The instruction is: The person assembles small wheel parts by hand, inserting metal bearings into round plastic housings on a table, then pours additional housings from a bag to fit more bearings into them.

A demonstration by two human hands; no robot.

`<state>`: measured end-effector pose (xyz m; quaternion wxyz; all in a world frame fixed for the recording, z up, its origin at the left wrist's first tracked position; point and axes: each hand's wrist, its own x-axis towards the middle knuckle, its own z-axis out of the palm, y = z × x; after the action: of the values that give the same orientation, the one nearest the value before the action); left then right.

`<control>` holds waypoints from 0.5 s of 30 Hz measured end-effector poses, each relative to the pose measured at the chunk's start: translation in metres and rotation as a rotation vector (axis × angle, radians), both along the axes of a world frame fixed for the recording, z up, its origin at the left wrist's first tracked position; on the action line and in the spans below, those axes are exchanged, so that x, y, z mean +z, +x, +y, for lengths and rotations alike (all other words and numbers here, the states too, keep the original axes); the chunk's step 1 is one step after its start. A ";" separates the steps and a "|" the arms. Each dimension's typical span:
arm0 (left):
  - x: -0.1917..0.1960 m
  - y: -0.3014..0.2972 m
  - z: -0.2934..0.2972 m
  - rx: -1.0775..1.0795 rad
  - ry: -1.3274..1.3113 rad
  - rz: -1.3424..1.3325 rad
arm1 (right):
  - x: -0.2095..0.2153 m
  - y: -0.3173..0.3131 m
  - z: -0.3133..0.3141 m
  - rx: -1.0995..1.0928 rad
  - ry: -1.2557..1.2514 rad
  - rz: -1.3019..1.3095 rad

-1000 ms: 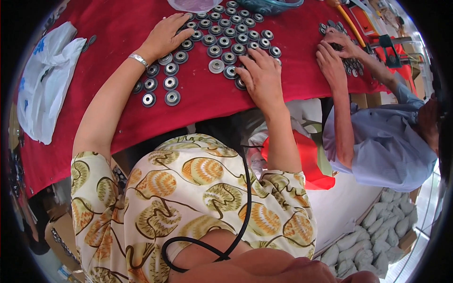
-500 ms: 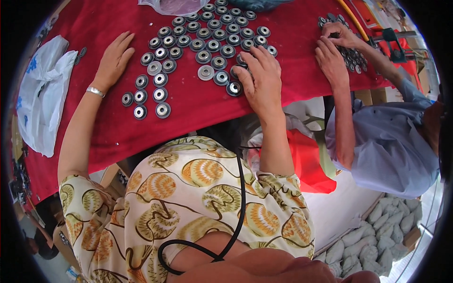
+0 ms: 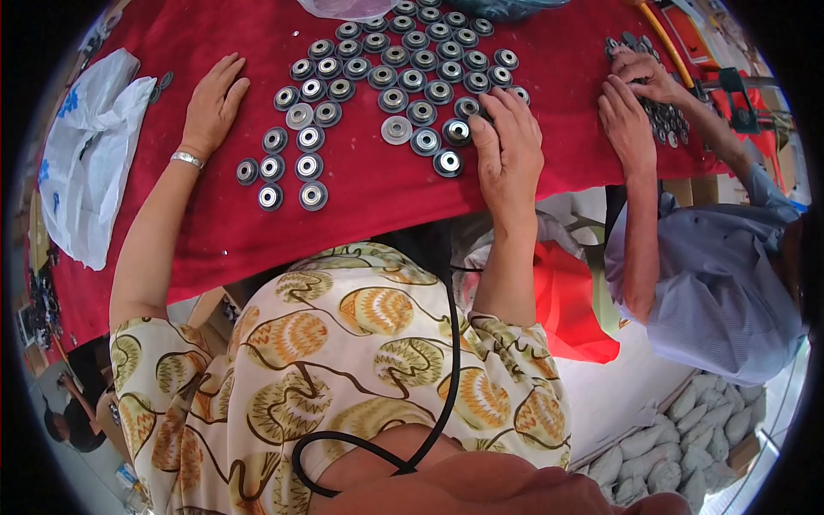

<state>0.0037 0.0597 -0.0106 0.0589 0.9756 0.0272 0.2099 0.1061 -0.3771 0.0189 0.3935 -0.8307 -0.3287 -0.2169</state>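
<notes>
Several bearing-like metal discs [image 3: 412, 81] with dark rims, silver centres and small holes stand in uneven rows on the red cloth [image 3: 369, 180]. Two have paler, greyer faces, among them the pale disc [image 3: 396, 130]. My left hand [image 3: 213, 105] lies on the cloth left of the discs, fingers stretched and nothing in it. At the right edge of the group, my right hand [image 3: 512, 150] rests beside the nearest discs. Its thumb stands apart from lightly bent fingers, which partly hide a disc or two. I see nothing held in it.
A white plastic bag [image 3: 90, 163] lies at the left, with small discs [image 3: 161, 86] beside it. Clear plastic [image 3: 348, 7] and a dark bag [image 3: 515, 7] are at the far edge. At the right, a co-worker's hands [image 3: 631, 103] handle a pile of small metal pieces [image 3: 669, 124].
The view has shifted slightly, so the table scene sits further right. My right hand has drawn a little away from the discs, uncovering some at the group's right edge. My left hand stays flat.
</notes>
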 end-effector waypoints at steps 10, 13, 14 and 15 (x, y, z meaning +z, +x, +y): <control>-0.004 0.008 0.004 0.020 -0.028 -0.010 | -0.004 0.006 0.002 -0.006 0.045 0.005; -0.005 0.010 0.004 0.019 -0.035 -0.025 | -0.006 0.008 0.003 -0.010 0.049 -0.004; -0.005 0.011 0.003 0.019 -0.037 -0.032 | -0.007 0.009 0.003 -0.012 0.054 -0.010; -0.006 0.012 0.003 0.019 -0.039 -0.039 | -0.008 0.010 0.003 -0.013 0.054 -0.012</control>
<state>0.0153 0.0626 -0.0162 0.0762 0.9696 0.0395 0.2291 0.1157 -0.3742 0.0110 0.4123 -0.8206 -0.3198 -0.2331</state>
